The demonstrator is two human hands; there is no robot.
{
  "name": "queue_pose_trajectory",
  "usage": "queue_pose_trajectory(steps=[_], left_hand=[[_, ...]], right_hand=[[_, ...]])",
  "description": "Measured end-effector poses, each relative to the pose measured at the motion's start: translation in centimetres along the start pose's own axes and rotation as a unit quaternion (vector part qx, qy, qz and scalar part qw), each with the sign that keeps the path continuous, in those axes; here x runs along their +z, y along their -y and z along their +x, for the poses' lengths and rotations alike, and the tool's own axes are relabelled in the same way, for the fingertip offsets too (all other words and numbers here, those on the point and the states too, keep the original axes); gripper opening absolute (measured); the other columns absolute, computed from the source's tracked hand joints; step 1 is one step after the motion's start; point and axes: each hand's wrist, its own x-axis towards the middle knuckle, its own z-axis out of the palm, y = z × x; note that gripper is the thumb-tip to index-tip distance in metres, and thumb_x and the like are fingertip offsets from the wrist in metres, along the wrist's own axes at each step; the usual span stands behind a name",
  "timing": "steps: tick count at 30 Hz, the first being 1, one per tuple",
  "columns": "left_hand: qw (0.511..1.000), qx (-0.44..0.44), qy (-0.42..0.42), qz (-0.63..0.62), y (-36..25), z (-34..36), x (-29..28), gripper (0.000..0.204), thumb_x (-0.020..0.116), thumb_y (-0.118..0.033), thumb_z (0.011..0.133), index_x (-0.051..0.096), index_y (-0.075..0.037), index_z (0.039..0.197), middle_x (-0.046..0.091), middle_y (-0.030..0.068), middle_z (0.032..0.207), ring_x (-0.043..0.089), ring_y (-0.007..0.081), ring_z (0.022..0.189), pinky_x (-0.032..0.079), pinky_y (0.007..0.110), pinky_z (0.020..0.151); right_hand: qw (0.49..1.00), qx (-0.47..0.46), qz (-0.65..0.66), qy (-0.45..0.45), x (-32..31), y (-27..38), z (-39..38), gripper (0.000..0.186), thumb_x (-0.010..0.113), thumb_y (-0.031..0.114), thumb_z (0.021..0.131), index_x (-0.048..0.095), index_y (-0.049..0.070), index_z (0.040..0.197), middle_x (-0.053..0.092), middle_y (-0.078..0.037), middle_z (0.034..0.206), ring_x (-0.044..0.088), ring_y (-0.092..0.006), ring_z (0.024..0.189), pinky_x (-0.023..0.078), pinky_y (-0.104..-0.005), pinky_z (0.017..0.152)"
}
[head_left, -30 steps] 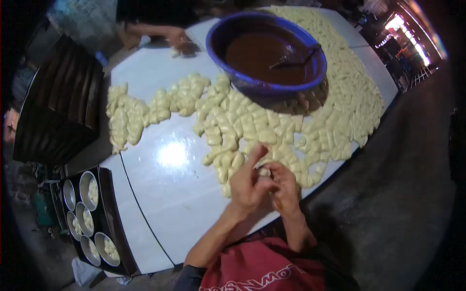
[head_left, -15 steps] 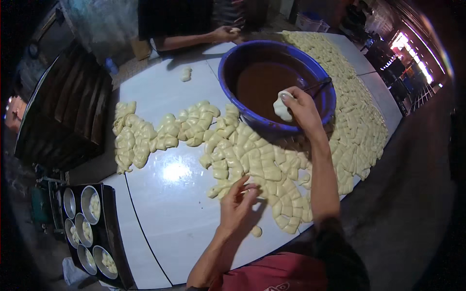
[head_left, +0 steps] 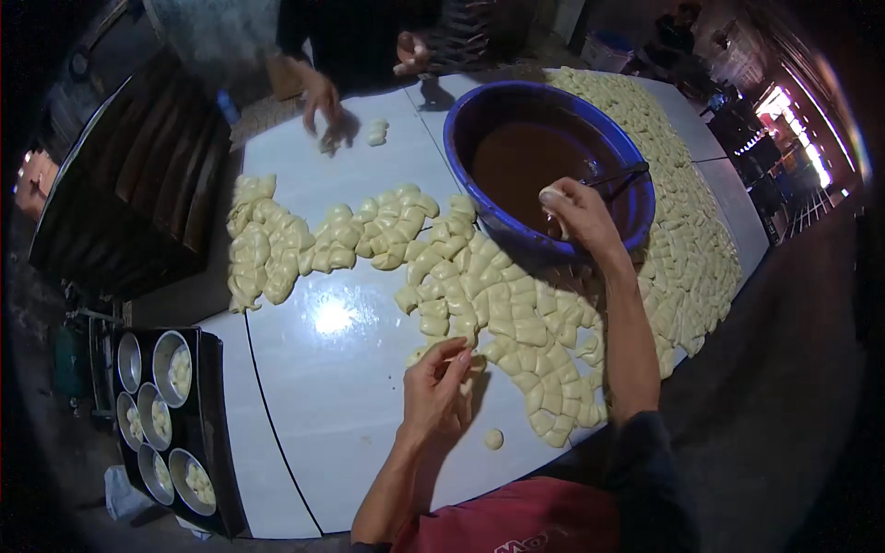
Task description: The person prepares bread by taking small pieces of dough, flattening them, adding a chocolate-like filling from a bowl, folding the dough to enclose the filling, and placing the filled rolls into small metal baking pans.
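My right hand (head_left: 583, 217) is over the near right part of a blue basin (head_left: 464, 180) that holds a brown filling (head_left: 521, 166). Its fingers are closed round a pale piece of dough (head_left: 550, 195), mostly hidden by them. A dark-handled utensil (head_left: 619, 177) leans on the basin's right rim. My left hand (head_left: 433, 392) is low at the near edge of a spread of flattened dough pieces (head_left: 502, 309), thumb and fingers curled together; what they pinch is hidden. A small round dough ball (head_left: 494, 439) lies on the white table right of my left wrist.
Across the table, a person's hand (head_left: 321, 100) reaches down beside a filled-looking dough piece (head_left: 377, 132). More dough pieces (head_left: 678, 212) cover the right side. At left stand a dark tray (head_left: 210, 396) with several round tins (head_left: 172, 369) and a stack of dark trays (head_left: 138, 175).
My right hand has turned and closed over the dough, which showed spread open before. The view has shifted slightly. The person opposite has reached a hand down to the table.
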Motion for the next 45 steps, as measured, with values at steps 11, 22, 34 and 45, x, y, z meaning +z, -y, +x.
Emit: queue_pose_trajectory(steps=[11,22,34,45], left_hand=[[0.946,-0.033,0.115,-0.300,-0.7,0.6,2.4,0.046,0.054,-0.036,0.101,0.055,-0.003,0.133,0.063,0.0059,0.124,0.058,0.0168,0.115,0.047,0.035,0.097],[0.958,-0.002,-0.136,-0.254,1.6,-5.0,-8.1,0.030,0.069,-0.017,0.094,0.067,0.004,0.115,0.070,0.0117,0.104,0.067,0.0135,0.091,0.056,0.026,0.077],[0.990,-0.076,-0.048,-0.109,-1.7,-6.6,-14.3,0.031,0.072,-0.026,0.091,0.069,-0.001,0.110,0.071,0.0073,0.100,0.067,0.0148,0.092,0.056,0.028,0.078],[0.992,0.011,0.008,-0.124,-0.6,-9.8,-16.5,0.025,0.070,-0.009,0.089,0.067,0.000,0.112,0.070,0.0109,0.102,0.068,0.0173,0.089,0.059,0.029,0.073]], right_hand=[[0.890,0.027,0.455,0.003,11.8,1.2,-12.0,0.015,0.060,0.016,0.098,0.055,0.006,0.108,0.066,-0.005,0.087,0.065,-0.0098,0.068,0.054,-0.0236,0.056],[0.985,-0.172,0.024,-0.020,23.2,0.9,-20.8,0.045,0.070,0.002,0.083,0.058,0.004,0.126,0.062,-0.011,0.113,0.064,-0.0239,0.103,0.052,-0.0333,0.091],[0.978,0.005,0.174,0.116,26.9,2.2,-21.6,0.028,0.071,0.010,0.087,0.069,0.001,0.114,0.066,-0.006,0.107,0.056,-0.0144,0.088,0.045,-0.0279,0.072],[0.954,-0.234,0.175,0.062,28.9,2.7,-23.5,0.034,0.074,0.008,0.085,0.062,0.005,0.117,0.058,-0.009,0.108,0.055,-0.0164,0.098,0.047,-0.0294,0.083]])
